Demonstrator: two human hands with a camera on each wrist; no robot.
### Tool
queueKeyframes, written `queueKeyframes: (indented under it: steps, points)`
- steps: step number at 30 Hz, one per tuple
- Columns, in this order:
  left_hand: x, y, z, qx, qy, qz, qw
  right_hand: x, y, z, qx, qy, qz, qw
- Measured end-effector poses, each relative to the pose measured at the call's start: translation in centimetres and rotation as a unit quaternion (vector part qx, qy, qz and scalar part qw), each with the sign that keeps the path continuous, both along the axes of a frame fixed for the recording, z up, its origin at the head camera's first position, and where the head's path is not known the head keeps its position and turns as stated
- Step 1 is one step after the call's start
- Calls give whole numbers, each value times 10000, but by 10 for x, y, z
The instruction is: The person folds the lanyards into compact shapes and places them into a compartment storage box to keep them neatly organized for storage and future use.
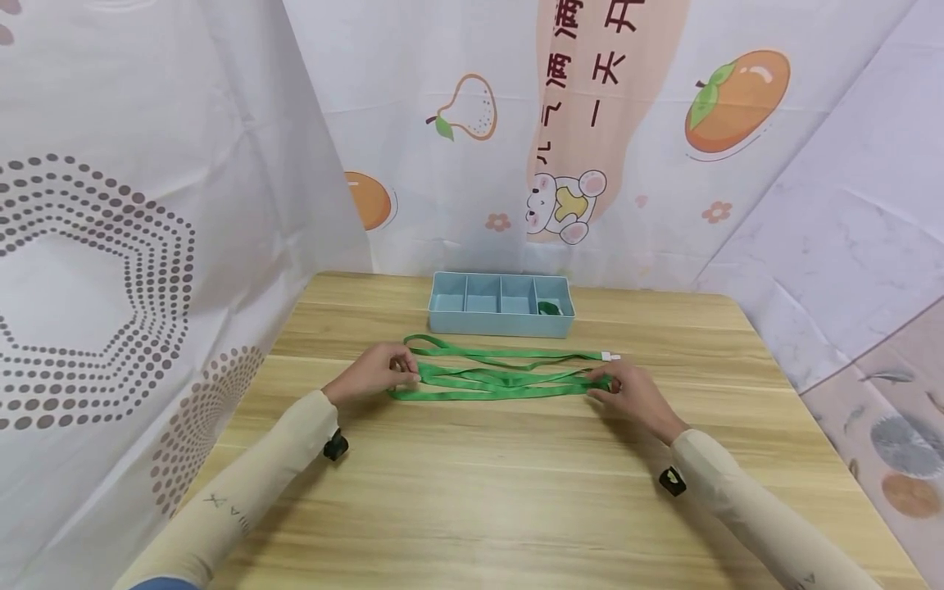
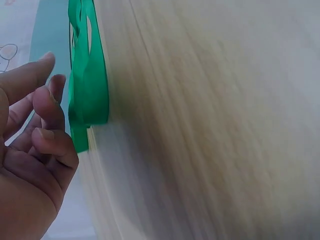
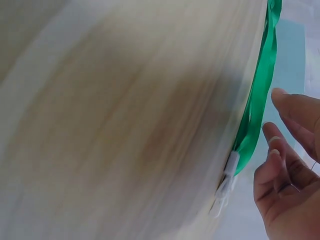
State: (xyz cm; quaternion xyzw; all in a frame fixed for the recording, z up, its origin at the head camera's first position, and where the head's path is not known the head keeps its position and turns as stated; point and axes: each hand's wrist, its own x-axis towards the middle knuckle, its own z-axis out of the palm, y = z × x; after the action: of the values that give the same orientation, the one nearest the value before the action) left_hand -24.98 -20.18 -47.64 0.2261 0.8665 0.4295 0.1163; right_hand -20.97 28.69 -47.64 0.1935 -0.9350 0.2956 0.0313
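Note:
Green lanyards (image 1: 487, 393) lie stretched side to side on the table in several long strands, with a white clip (image 1: 610, 356) at the right end of the farther one. My left hand (image 1: 379, 370) is by their left ends. Its fingers are loosely bent, and in the left wrist view the green strap (image 2: 90, 95) passes beside them, not between them. At the right ends is my right hand (image 1: 633, 393). In the right wrist view its thumb and fingers stand apart beside the green strap (image 3: 257, 105), and a white clip (image 3: 227, 175) hangs at the strap's end.
Behind the lanyards stands a blue tray (image 1: 501, 324) with several compartments; a dark green item (image 1: 549, 308) lies in the rightmost one. The wooden table (image 1: 472, 492) meets printed cloth (image 1: 442, 205) at the back and left.

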Motion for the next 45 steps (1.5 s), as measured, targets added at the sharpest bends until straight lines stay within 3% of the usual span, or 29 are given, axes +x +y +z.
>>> queueKeyframes:
  steps: [5,17,28,33,45]
  points:
    - [2,-6,-3,-138,126,133,9997,2,7,-4,8,-83,-11,10000]
    - [9,-10,-5,-475,-19,401,9981,3,15,-12,229,-78,-62,9997]
    - [8,-19,-3,-675,92,625,9957,-2,23,-10,421,-83,-184,9989]
    - [5,-21,-2,-760,148,707,9945,-5,27,-11,685,-5,16,9976]
    - [4,-23,-3,-875,220,601,9941,-10,31,-6,719,-284,262,9967]
